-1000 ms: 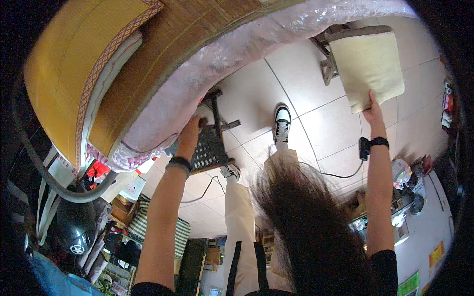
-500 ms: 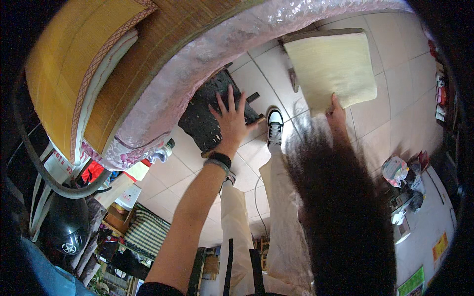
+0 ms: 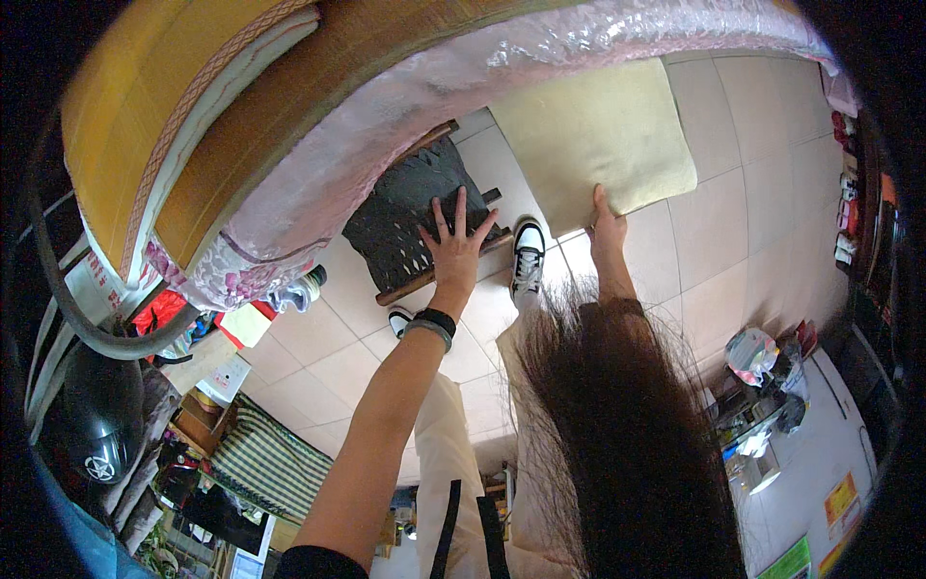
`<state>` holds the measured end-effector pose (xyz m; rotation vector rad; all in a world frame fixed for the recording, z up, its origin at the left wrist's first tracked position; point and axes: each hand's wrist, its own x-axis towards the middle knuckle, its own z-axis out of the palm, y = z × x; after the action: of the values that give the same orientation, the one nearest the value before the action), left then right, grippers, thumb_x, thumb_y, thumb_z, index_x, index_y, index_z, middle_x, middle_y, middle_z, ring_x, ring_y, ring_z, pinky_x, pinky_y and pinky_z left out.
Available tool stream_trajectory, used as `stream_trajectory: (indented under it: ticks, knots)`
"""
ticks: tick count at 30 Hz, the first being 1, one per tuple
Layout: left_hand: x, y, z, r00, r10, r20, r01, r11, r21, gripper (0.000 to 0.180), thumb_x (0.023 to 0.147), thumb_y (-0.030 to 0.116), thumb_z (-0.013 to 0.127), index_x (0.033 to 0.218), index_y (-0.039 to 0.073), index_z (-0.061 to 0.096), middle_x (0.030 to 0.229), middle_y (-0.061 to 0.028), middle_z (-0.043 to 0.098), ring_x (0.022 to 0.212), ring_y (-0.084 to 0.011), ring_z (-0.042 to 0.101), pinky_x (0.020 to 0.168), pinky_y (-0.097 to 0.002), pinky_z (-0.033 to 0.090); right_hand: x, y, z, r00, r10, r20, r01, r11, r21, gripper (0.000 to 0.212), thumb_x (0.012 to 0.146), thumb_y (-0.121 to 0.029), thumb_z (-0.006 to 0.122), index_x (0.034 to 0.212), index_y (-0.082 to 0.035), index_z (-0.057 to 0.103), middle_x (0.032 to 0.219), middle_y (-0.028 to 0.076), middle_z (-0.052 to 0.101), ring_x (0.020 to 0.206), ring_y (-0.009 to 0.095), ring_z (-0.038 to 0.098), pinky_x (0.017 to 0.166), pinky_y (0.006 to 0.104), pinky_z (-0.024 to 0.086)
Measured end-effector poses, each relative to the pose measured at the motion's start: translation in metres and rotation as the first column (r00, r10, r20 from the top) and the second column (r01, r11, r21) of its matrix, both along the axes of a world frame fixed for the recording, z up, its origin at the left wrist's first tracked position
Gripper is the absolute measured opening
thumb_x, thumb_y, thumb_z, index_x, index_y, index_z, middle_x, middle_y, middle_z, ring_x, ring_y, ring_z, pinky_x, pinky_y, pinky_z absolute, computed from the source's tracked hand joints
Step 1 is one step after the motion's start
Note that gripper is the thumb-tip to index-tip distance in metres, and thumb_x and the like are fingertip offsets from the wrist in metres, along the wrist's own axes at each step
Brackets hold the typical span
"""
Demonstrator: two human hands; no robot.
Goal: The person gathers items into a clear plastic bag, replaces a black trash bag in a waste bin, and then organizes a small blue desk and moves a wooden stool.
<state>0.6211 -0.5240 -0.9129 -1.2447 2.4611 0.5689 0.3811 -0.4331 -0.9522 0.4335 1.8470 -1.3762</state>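
Left hand (image 3: 453, 246) flat on dark mesh stool (image 3: 410, 222), fingers (image 3: 461, 205) spread wide, palm pressing seat, nothing gripped. Stool stands on tiled floor (image 3: 714, 261), half under pink-covered mattress (image 3: 405, 106). Right hand (image 3: 606, 224) on near edge of cream cushion (image 3: 593, 130), just right of stool; finger closure cannot be told.

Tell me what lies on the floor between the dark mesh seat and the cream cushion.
In the head view, bare pale floor tile separates the dark mesh seat from the cream cushion; lower down, a black-and-white sneaker stands in that gap.
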Motion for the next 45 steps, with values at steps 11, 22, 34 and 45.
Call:
stream_trajectory:
  ticks: [11,22,34,45]
  knots:
    - [0.017,-0.001,0.002,0.998,0.034,-0.052,-0.038,0.997,-0.066,0.081,0.077,0.005,0.062,0.145,0.035,0.030,0.157,-0.0011,0.013,0.141,-0.0355,0.017,0.103,-0.0642,0.029,0.052,0.015,-0.021,0.989,0.128,-0.070,-0.132,0.989,-0.064,0.080,0.077,-0.040,0.077,0.127,0.011,0.042,0.125,0.021,0.052,0.115,0.028,0.051,0.096,0.0374,0.042]
    - [0.032,-0.010,0.011,0.987,0.077,-0.140,-0.075,0.997,0.019,0.089,0.073,0.008,0.069,0.146,0.034,0.026,0.156,-0.0050,0.012,0.141,-0.0342,0.019,0.106,-0.0616,0.025,0.058,0.019,-0.034,0.990,0.143,-0.013,-0.143,0.989,-0.036,0.074,0.081,-0.037,0.074,0.129,0.010,0.041,0.123,0.019,0.054,0.108,0.026,0.055,0.091,0.0343,0.044]
    - [0.046,0.008,-0.012,0.997,-0.042,0.057,0.051,0.985,-0.166,0.097,0.070,0.008,0.073,0.146,0.042,0.023,0.157,-0.0077,0.007,0.141,-0.0374,0.015,0.101,-0.0631,0.033,0.079,-0.012,-0.003,0.963,0.222,-0.156,-0.143,0.904,0.402,0.070,0.082,-0.041,0.071,0.124,0.010,0.045,0.121,0.022,0.055,0.111,0.030,0.055,0.093,0.0378,0.043]
    - [0.087,0.000,0.019,0.982,-0.112,-0.150,0.131,0.984,0.123,0.085,0.075,0.023,0.074,0.146,0.034,0.027,0.154,-0.0095,0.015,0.140,-0.0349,0.017,0.109,-0.0553,0.027,0.072,0.005,-0.023,0.999,-0.033,0.023,0.038,0.961,-0.273,0.090,0.075,-0.042,0.077,0.136,0.003,0.030,0.129,0.021,0.047,0.117,0.032,0.048,0.094,0.0490,0.045]
